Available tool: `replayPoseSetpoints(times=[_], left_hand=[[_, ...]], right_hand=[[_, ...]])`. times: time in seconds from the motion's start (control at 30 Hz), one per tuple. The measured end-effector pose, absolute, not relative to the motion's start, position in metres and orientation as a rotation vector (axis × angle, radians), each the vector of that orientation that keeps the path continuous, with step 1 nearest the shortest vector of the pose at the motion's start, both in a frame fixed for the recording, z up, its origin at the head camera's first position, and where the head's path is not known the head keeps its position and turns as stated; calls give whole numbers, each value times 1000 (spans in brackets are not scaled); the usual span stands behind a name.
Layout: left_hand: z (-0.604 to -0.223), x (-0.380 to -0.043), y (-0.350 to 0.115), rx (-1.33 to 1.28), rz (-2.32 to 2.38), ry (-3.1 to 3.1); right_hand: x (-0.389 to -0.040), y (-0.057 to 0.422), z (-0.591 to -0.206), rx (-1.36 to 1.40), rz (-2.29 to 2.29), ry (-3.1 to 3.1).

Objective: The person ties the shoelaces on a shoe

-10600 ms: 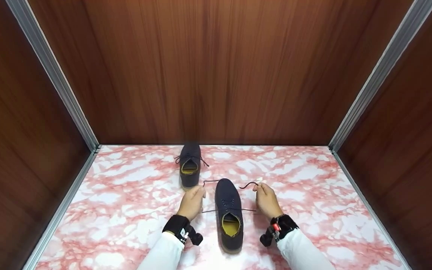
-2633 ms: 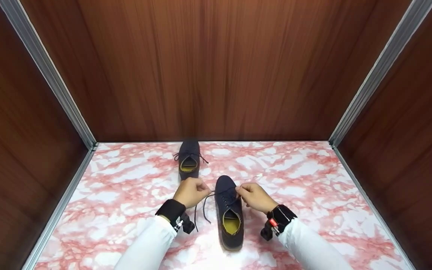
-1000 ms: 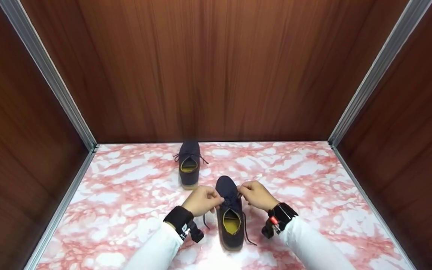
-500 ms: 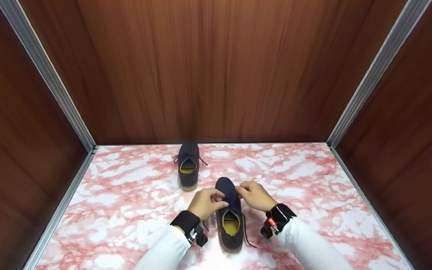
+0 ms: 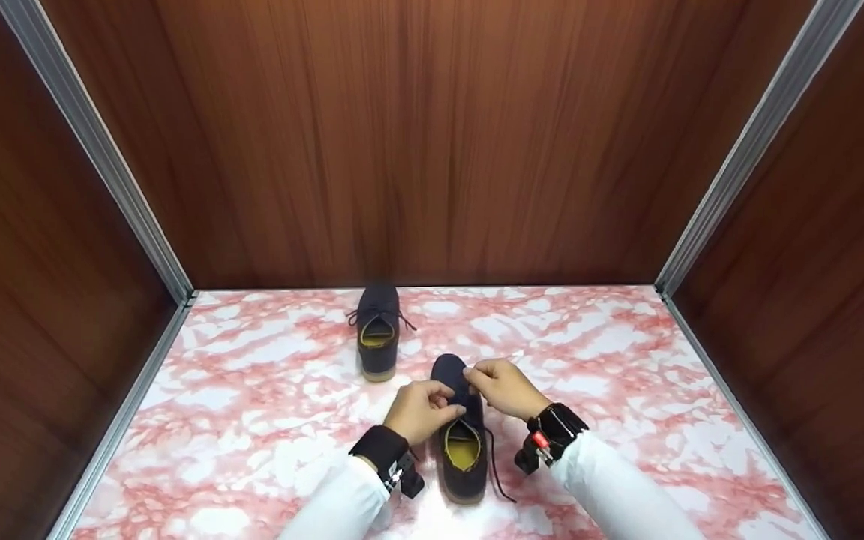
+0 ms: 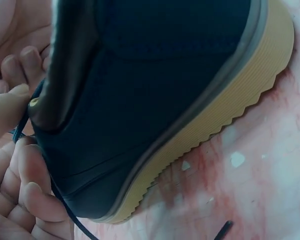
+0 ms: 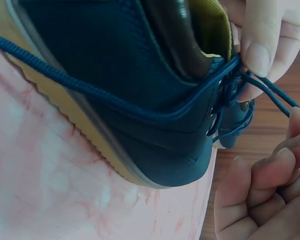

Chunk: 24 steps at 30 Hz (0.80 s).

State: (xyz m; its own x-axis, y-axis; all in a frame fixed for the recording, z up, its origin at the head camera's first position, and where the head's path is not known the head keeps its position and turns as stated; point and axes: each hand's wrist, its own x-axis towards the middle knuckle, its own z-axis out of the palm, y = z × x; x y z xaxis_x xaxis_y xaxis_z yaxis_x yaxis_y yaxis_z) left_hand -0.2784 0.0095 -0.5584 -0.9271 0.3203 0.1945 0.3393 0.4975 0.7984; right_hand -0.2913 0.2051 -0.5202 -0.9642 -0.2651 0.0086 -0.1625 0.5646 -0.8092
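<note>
A dark navy lace-up shoe [image 5: 462,487] with a yellow lining stands on the floor panel, toe pointing away. My left hand [image 5: 418,412] is over its eyelets, thumb and finger pinching the shoelace [image 7: 235,65] at the crossing above the tongue. Toward the toe, my right hand [image 5: 505,388] pinches a doubled strand of the same lace, pulled taut from the crossing in the right wrist view. One loose lace end [image 5: 493,469] trails down the shoe's right side. In the left wrist view the navy upper [image 6: 125,100] and ridged tan sole [image 6: 210,115] fill the middle.
A matching shoe [image 5: 378,356], its lace tied in a bow, stands farther back and to the left, against the back wall. Brown wood-grain walls [image 5: 417,150] with grey metal corner strips enclose the red-and-white marbled surface [image 5: 252,420].
Earlier both lace ends were stretched out to either side; now the hands meet over the eyelets. Over the last second my left hand shifted slightly right, and my right hand slightly left.
</note>
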Motion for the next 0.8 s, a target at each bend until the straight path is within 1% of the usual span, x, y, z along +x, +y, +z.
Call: replayPoseSetpoints(times=[0.23,0.57,0.8], left_hand=[[-568,-274,11,-578,-1408,-2584],[-580,-272,12,-485,-1590,-2535],[-580,-271,15,-438,-1723,-2525]], right_hand=[[-291,203,-515,-427,-1372,2655],[-295,218,-513,-272,-1497,2614],[-289,235,-525,-292,-1429,2644]])
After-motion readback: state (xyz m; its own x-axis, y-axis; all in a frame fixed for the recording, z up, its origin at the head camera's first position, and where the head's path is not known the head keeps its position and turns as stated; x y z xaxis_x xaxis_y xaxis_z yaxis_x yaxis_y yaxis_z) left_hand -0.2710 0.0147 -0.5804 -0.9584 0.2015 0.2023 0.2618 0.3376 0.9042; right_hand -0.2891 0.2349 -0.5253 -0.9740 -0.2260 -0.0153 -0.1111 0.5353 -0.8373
